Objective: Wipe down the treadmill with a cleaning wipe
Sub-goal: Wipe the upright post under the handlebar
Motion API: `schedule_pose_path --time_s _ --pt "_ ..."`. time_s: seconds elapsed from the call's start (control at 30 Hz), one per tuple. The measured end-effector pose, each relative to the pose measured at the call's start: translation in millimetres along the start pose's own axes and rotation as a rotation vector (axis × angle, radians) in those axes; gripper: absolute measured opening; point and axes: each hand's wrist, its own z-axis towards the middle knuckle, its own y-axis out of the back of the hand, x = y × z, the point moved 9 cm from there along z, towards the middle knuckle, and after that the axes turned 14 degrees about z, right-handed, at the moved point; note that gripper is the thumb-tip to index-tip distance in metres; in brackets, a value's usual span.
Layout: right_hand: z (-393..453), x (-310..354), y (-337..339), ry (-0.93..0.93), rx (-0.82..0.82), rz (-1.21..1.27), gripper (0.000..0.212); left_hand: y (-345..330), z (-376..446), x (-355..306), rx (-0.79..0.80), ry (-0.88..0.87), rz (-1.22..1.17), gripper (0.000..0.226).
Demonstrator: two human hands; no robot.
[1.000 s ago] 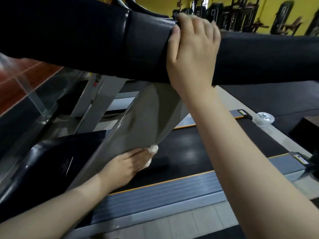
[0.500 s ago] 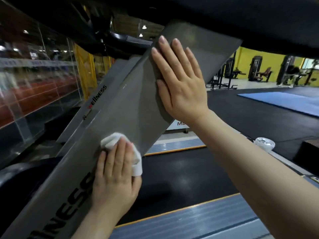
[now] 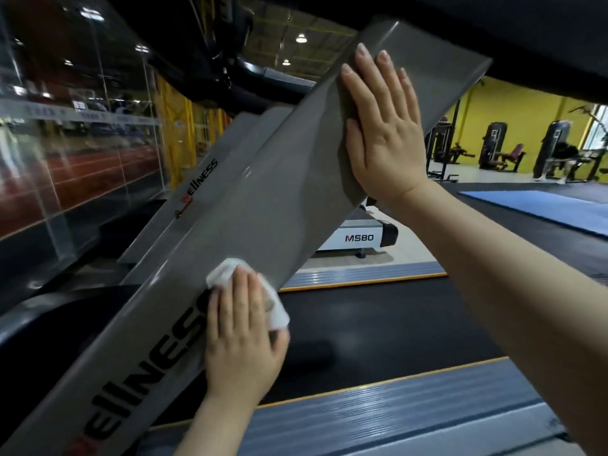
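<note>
The treadmill's grey slanted upright (image 3: 263, 199) runs from the lower left to the upper right, with black lettering along its lower part. My left hand (image 3: 241, 337) lies flat on the upright with straight fingers and presses a white cleaning wipe (image 3: 276, 307) against it. The wipe shows above the fingertips and at the right of the fingers. Higher up, my right hand (image 3: 383, 133) rests flat on the same upright, fingers straight and spread. The black running belt (image 3: 378, 320) lies below, with grey ribbed side rails (image 3: 394, 409).
A second grey upright (image 3: 197, 185) stands behind on the left. A glass wall (image 3: 65, 143) lines the left side. The black console underside (image 3: 493, 31) hangs overhead. Another treadmill marked MS80 (image 3: 358, 238), a blue mat (image 3: 543, 209) and gym machines (image 3: 496, 146) stand at the right.
A second ago my right hand gripped the black handrail and my left held the wipe at the upright's lower edge. Both hands now lie flat on the upright; the view has dropped below the console.
</note>
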Motion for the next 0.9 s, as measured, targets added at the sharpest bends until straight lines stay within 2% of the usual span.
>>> schedule_pose_path --time_s 0.1,0.2,0.3,0.43,0.53,0.6,0.73,0.8,0.9 --pt "-1 9 -7 -0.123 -0.07 0.002 0.054 34 76 -34 -0.082 0.012 -0.111 0.08" --pt "-2 14 -8 -0.173 -0.12 0.022 0.052 48 116 -51 -0.123 -0.055 -0.036 0.078" --pt "-2 13 -8 -0.162 -0.135 0.036 0.052 23 62 -13 -0.138 0.038 0.002 0.069" --pt "-5 14 -9 -0.159 -0.182 -0.035 0.053 -24 -55 49 -0.006 0.267 -0.012 0.067" --pt "-6 15 -12 -0.142 -0.186 -0.06 0.052 -20 -39 41 -0.004 0.321 -0.112 0.067" --pt "-5 14 -13 -0.149 -0.172 -0.096 0.052 -3 4 16 -0.073 0.236 -0.129 0.062" --pt "-5 39 -15 -0.183 -0.093 -0.035 0.053 14 50 -15 -0.144 0.082 -0.057 0.061" --pt "-13 93 -33 -0.019 0.024 0.092 0.052 4 31 -4 -0.107 0.099 -0.037 0.065" --pt "-42 179 -73 0.231 0.264 0.238 0.054 -25 -36 34 -0.027 0.227 -0.05 0.074"
